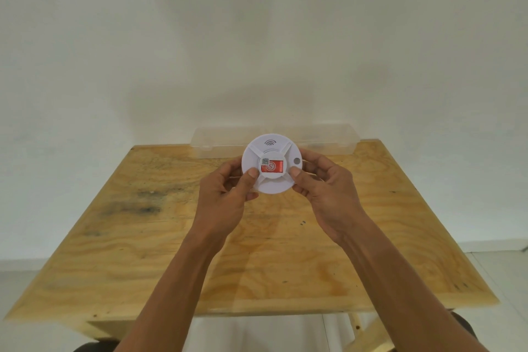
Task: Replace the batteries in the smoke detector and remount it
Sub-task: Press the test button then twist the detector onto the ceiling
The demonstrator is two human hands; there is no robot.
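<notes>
A round white smoke detector (pixel 271 153) is held up above the wooden table, its face tilted toward me. It bears a red label with a small code sticker in the middle, a wave symbol near the top and a small hole at its right edge. My left hand (pixel 228 194) grips its left rim, thumb on the face. My right hand (pixel 325 188) grips the right rim, thumb pressed beside the red label. The detector's back is hidden.
The plywood table (pixel 171 251) stands against a white wall. A long clear plastic box (pixel 217 140) lies along the table's far edge, behind the detector. Pale tiled floor shows on both sides of the table.
</notes>
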